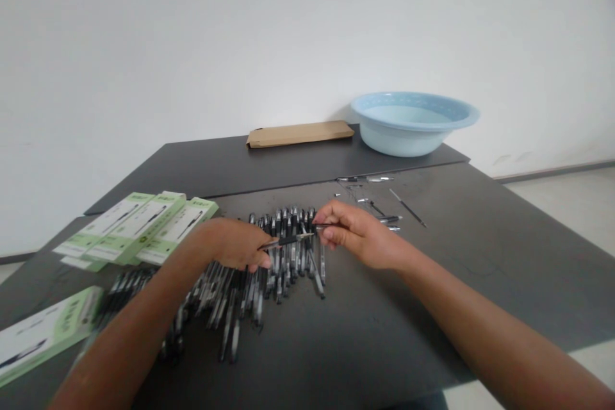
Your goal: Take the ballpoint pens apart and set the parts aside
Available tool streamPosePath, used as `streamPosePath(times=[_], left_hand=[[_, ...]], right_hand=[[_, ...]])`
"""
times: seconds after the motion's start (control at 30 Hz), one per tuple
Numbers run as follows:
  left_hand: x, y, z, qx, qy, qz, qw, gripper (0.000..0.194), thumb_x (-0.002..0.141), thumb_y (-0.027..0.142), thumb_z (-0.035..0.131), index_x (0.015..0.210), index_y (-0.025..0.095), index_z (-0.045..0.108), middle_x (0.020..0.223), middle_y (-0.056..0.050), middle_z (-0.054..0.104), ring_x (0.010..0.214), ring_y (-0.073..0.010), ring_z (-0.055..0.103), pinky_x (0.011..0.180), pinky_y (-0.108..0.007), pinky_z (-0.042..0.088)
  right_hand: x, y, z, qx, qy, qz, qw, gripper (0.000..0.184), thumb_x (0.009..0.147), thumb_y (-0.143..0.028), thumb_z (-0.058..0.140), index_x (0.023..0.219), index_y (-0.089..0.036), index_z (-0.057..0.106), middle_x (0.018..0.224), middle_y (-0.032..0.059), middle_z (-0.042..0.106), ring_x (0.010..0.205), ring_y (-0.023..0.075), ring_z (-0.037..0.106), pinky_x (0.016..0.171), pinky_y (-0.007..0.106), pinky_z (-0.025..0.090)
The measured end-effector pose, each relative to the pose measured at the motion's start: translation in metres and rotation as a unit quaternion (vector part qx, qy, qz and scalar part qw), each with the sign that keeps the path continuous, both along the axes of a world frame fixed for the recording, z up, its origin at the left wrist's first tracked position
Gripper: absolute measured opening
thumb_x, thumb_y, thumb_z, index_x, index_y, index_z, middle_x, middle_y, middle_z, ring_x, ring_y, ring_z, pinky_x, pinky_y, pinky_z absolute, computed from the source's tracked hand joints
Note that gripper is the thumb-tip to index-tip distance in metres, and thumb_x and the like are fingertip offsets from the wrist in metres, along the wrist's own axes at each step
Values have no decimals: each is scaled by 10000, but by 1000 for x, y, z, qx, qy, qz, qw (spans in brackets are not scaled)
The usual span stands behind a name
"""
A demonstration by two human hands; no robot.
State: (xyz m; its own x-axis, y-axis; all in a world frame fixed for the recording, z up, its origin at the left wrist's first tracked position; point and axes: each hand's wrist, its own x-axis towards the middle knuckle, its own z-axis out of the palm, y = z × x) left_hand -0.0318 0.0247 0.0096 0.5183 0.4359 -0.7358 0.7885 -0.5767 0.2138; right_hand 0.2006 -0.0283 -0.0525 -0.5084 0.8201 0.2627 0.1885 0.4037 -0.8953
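Note:
My left hand (243, 245) is closed around a pen (288, 240) with a black grip, its bare tip pointing right. Close to that tip, my right hand (353, 232) pinches a slim dark pen part (324, 226); whether it is a cap or a refill I cannot tell. Beneath both hands lies a wide heap of black and clear pens (283, 269), partly hidden by my left hand and forearm. Right of my right hand are several loose pens and pen parts (391, 219), with one thin refill-like stick (408, 208) lying apart.
Several green-and-white pen boxes (129, 224) are stacked at the left, and another box (48, 333) lies nearer. A flat brown carton (300, 133) and a light blue basin (408, 141) stand at the back of the dark table (480, 256), by the wall.

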Motion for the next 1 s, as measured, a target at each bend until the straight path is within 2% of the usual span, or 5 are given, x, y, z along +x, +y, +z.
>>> streamPosePath(times=[0.27, 0.67, 0.83, 0.93, 1.0], left_hand=[[2, 0, -4, 5, 14, 12, 1000, 221, 842, 255, 433, 889, 153, 624, 811, -66, 727, 714, -188, 648, 592, -244, 462], [4, -2, -4, 40, 14, -16, 999, 167, 839, 263, 472, 838, 181, 617, 782, -42, 733, 684, -180, 644, 558, -232, 432], [3, -3, -7, 64, 0, -49, 997, 262, 856, 309, 473, 1043, 201, 622, 814, -42, 728, 698, -199, 637, 588, -252, 438], [4, -5, -7, 71, 8, -51, 996, 330, 864, 332, 474, 1151, 219, 590, 903, -53, 726, 774, -219, 645, 653, -270, 458], [5, -7, -5, 71, 25, -47, 996, 342, 869, 328, 471, 1172, 217, 584, 975, -72, 718, 825, -235, 649, 694, -289, 465]], right_hand=[[2, 0, 5, 90, -67, -42, 993, 156, 880, -196, 512, 1032, -175, 540, 964, 41, 611, 868, 148, 556, 779, 275, 416], [-7, -6, 7, 116, -124, -43, 984, 169, 865, -171, 519, 1030, -189, 544, 949, 36, 644, 845, 154, 588, 749, 266, 421], [-15, -11, 5, 147, -179, -49, 972, 222, 884, -196, 499, 1105, -202, 517, 984, 56, 644, 868, 178, 592, 748, 285, 411], [-17, -10, 2, 128, -189, -73, 971, 287, 882, -206, 506, 1168, -199, 484, 998, 67, 641, 883, 187, 589, 739, 287, 406], [-18, -8, 0, 97, -191, -85, 973, 209, 882, -222, 509, 1088, -191, 534, 925, 51, 647, 819, 172, 585, 692, 265, 397]])
